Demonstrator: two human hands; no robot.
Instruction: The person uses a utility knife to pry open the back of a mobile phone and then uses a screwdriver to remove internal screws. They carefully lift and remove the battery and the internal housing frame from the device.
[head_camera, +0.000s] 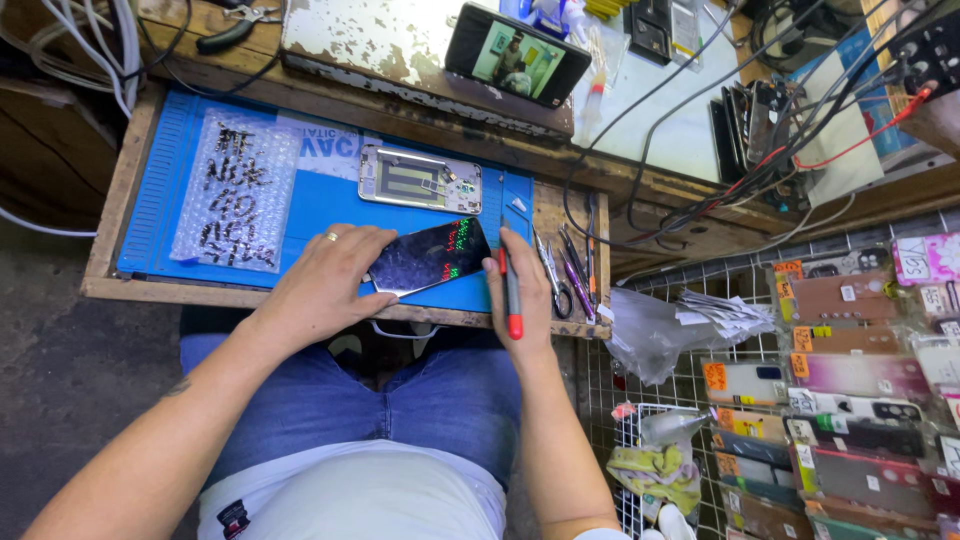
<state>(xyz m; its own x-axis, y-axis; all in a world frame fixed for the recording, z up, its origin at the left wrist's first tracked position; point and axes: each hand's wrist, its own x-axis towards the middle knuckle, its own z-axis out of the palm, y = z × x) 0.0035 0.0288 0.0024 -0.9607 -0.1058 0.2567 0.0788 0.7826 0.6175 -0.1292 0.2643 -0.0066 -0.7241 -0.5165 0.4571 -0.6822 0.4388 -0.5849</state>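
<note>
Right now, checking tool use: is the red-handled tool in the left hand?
No, the red-handled tool is in the right hand; the left hand rests on the phone screen.

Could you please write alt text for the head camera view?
Both hands grip a dark phone screen panel over a blue mat: left hand on its left edge, right hand also holding a red-handled tool. An opened phone body lies behind.

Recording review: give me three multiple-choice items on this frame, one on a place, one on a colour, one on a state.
1. Where does the opened phone body lie?
A on the blue mat
B on the person's lap
C on the floor

2. What colour is the tool in the right hand?
A green
B red
C white

3. How is the dark screen panel held?
A left hand alone
B lying untouched
C between both hands

Key: 1 A, it rests on the mat past the hands; 2 B, its handle is red; 3 C, one hand meets each end.
</note>
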